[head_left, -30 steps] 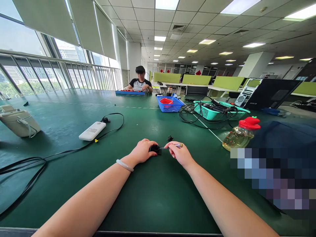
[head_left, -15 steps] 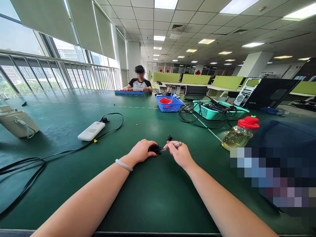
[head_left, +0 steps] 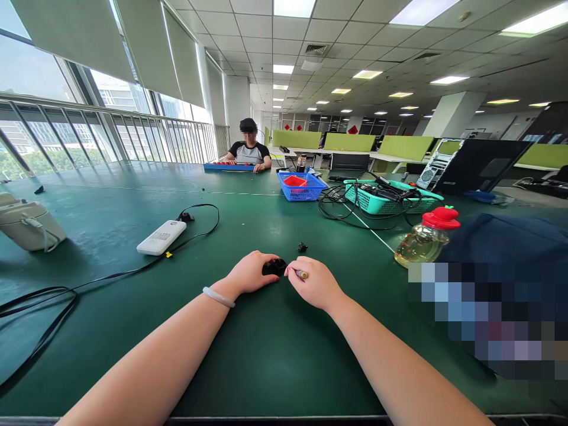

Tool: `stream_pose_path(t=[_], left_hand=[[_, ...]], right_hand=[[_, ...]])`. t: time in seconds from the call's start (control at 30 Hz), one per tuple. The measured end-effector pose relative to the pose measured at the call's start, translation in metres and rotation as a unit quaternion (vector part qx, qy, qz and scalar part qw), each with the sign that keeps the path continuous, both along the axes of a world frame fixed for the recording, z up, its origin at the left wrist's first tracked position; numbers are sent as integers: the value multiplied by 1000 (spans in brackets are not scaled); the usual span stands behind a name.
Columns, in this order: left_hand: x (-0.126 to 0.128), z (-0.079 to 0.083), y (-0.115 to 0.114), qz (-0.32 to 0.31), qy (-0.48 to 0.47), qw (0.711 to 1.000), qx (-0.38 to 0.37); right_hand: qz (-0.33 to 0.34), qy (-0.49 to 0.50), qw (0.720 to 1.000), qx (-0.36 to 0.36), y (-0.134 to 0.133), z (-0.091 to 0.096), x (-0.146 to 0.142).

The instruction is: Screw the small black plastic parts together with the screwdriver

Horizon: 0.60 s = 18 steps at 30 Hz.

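Observation:
On the green table, my left hand [head_left: 252,272], with a pale bangle on its wrist, is closed around a small black device [head_left: 274,268], thumb on one side and fingers on the other. What kind of device it is, I cannot make out. My right hand [head_left: 316,283] grips a slim screwdriver [head_left: 302,274]; its gold-coloured end pokes out above the fingers. The fingers hide its tip, close by the right side of the black device. Just beyond my right hand lies a small black piece [head_left: 302,247], touched by neither hand.
A white power bank [head_left: 161,238] with a black cable lies left. Blue [head_left: 302,190] and teal [head_left: 377,202] baskets stand ahead, cables spilling from the teal one. A red-capped bottle [head_left: 419,244] and dark cloth [head_left: 510,242] are right. Another person [head_left: 249,149] sits at the far end.
My right hand has turned and moved slightly nearer me and left, so the screwdriver now shows mainly its end. The small black piece beyond is more fully in view.

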<state>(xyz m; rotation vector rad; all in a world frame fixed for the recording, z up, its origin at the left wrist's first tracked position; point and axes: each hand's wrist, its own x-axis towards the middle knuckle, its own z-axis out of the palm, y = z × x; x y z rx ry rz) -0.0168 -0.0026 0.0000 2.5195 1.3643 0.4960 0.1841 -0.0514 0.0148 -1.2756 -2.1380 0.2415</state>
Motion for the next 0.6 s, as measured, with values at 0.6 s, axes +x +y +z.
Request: stream_pose_path(t=[0.6], left_hand=[[4,0,-2,11,22,1000,13]], right_hand=[[52,191,975,-100,6,-5,1]])
